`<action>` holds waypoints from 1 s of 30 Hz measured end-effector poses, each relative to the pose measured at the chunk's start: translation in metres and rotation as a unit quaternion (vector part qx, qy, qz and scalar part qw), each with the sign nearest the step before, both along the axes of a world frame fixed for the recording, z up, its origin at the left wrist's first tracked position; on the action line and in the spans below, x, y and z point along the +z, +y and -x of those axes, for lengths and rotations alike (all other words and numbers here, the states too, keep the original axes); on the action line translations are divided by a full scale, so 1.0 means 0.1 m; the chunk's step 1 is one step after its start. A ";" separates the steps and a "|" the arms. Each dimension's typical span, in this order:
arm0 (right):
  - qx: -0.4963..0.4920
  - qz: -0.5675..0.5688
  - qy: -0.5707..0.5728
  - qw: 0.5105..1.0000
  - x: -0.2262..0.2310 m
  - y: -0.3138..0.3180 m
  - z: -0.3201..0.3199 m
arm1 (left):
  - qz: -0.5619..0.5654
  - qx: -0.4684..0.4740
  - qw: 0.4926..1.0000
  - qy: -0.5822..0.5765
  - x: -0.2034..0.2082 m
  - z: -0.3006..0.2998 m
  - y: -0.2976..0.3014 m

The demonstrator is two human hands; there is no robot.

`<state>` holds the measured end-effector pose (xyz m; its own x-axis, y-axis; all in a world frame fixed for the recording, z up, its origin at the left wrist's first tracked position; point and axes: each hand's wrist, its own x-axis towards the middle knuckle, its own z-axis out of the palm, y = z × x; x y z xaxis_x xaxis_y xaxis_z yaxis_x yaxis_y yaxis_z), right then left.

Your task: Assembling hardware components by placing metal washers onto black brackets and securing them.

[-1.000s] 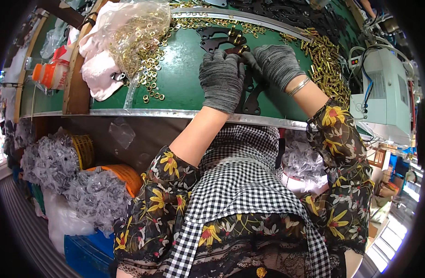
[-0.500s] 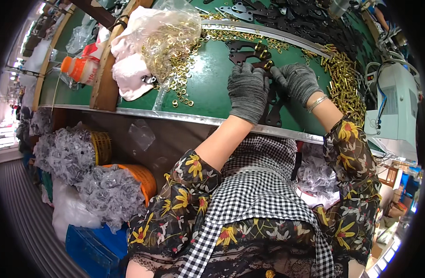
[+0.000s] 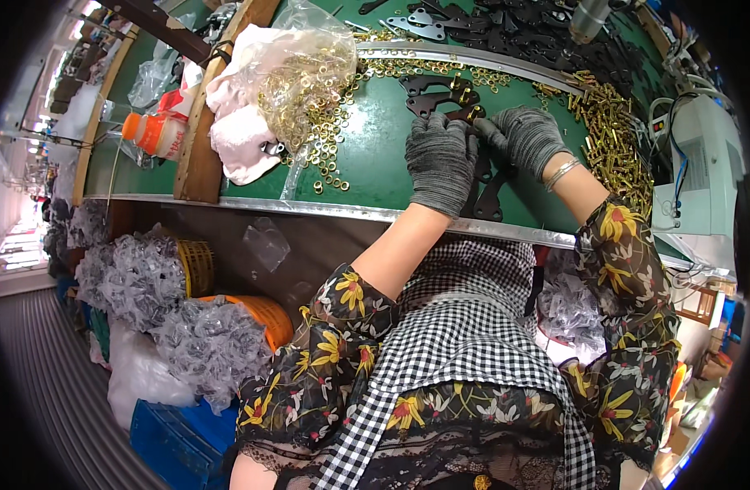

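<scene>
View was swung slightly left since last frame. Smooth green bench [image 3: 371, 159] was overlaid by curved black plates [image 3: 426, 103]. Ribbed-gloved left hand [image 3: 440, 163] was curled at their near edge, right hand [image 3: 525, 137] bunched just right; both grips hidden, couldn't be told. Shiny brass-coloured fitting [image 3: 475, 113] was set atop; plates judged best braced flat, fitting square.

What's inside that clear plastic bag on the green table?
Inside the clear plastic bag, many small gold-coloured metal rings show through the film. Those deeper in the heap cannot be seen, covered by the outer ones.
</scene>
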<state>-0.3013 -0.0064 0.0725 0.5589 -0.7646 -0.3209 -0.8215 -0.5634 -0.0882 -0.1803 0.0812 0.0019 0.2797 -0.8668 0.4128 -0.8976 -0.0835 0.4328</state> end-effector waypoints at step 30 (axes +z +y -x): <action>0.085 0.086 0.117 0.986 -0.19 -0.18 1.34 | -0.325 0.016 0.909 -0.261 0.05 -1.82 -0.65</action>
